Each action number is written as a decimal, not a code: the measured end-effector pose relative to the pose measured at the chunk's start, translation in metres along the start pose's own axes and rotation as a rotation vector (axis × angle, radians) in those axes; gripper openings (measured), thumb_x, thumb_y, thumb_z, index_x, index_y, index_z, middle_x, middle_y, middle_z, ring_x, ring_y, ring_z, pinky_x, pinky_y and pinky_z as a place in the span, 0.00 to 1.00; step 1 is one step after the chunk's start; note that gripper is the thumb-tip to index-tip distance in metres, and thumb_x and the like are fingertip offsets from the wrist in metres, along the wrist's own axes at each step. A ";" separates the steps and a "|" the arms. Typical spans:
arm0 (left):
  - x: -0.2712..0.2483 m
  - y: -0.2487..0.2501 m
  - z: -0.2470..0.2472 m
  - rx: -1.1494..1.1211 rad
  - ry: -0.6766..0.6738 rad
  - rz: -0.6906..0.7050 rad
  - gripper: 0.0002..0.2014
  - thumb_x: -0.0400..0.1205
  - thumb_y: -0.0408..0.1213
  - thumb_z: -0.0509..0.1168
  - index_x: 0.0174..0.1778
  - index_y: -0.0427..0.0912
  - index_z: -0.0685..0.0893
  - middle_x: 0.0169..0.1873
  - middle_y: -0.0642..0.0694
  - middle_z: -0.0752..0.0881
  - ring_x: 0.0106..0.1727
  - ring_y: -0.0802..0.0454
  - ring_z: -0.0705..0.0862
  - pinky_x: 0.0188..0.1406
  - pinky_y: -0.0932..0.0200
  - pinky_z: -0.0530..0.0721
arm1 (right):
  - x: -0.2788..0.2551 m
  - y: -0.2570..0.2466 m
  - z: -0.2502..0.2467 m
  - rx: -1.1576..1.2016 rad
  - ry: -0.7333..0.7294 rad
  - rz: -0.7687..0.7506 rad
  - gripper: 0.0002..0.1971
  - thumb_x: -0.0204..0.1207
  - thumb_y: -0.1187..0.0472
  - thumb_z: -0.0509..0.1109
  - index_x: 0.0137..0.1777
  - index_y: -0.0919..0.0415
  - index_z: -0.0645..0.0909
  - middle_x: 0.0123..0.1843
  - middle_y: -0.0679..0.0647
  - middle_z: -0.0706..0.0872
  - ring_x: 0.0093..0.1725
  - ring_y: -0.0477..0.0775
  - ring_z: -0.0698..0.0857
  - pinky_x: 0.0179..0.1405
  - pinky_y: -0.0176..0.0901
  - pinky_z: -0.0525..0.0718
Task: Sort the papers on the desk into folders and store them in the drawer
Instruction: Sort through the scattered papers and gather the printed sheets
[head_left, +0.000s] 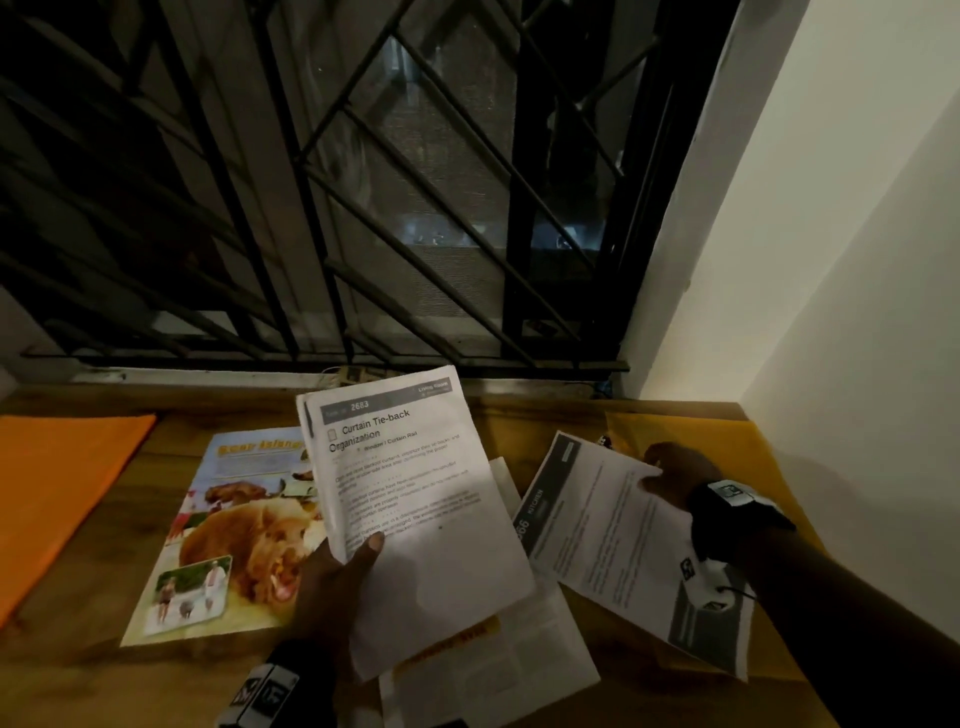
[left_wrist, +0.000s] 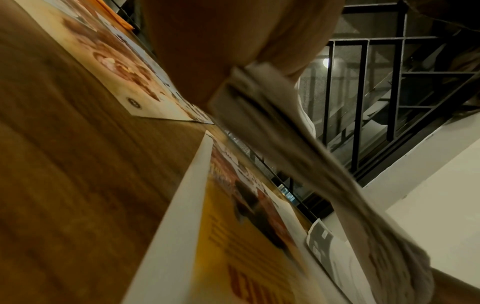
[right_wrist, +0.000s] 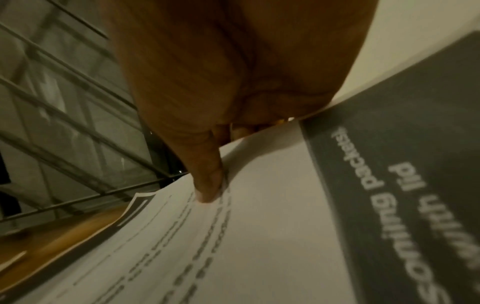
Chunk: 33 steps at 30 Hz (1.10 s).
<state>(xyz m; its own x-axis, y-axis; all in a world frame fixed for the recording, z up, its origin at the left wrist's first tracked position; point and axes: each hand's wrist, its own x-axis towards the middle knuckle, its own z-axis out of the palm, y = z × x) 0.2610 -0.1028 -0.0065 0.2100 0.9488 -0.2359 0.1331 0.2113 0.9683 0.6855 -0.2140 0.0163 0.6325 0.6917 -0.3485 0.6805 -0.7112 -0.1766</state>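
Observation:
My left hand (head_left: 343, 566) grips a stack of printed sheets (head_left: 410, 499) headed "Curtain Tie-back Organization", lifted off the wooden desk (head_left: 98, 670); the stack's edge (left_wrist: 262, 115) shows in the left wrist view. My right hand (head_left: 670, 478) pinches a grey-banded sheet marked "Kitchen" (head_left: 623, 551) at its far edge, thumb (right_wrist: 210, 181) on top, raised over a yellow folder (head_left: 727, 441). An orange folder (head_left: 57, 483) lies at the far left. A colour page with a brown animal (head_left: 234, 535) lies flat beside the left hand. More printed pages (head_left: 498, 660) lie under the lifted stack.
A barred window (head_left: 363, 208) runs along the back of the desk. A white wall (head_left: 831, 260) closes the right side. Bare wood shows at the front left of the desk. No drawer is in view.

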 end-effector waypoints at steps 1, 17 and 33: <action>0.001 -0.005 0.000 0.000 -0.006 -0.010 0.13 0.82 0.38 0.70 0.63 0.44 0.84 0.50 0.45 0.89 0.48 0.45 0.88 0.37 0.56 0.84 | -0.001 0.002 -0.006 0.014 0.010 -0.024 0.22 0.78 0.51 0.73 0.70 0.55 0.79 0.71 0.58 0.83 0.67 0.61 0.82 0.64 0.50 0.79; 0.001 -0.008 0.008 -0.091 -0.082 -0.002 0.11 0.83 0.47 0.69 0.61 0.54 0.85 0.53 0.51 0.91 0.54 0.53 0.89 0.55 0.49 0.87 | -0.058 -0.050 0.016 0.991 0.231 -0.200 0.07 0.81 0.62 0.71 0.55 0.60 0.88 0.52 0.59 0.93 0.49 0.61 0.92 0.54 0.66 0.89; -0.003 -0.004 0.012 -0.008 -0.253 -0.011 0.16 0.81 0.40 0.70 0.62 0.57 0.78 0.52 0.50 0.91 0.51 0.55 0.92 0.37 0.63 0.89 | -0.080 -0.142 0.077 0.839 0.001 -0.237 0.06 0.83 0.51 0.66 0.57 0.43 0.78 0.59 0.46 0.88 0.53 0.46 0.87 0.55 0.50 0.87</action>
<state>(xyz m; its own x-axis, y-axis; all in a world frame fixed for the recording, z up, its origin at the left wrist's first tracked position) 0.2711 -0.1090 -0.0108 0.4446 0.8576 -0.2585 0.1293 0.2241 0.9660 0.5098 -0.1776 -0.0021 0.5092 0.8330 -0.2164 0.2972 -0.4062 -0.8641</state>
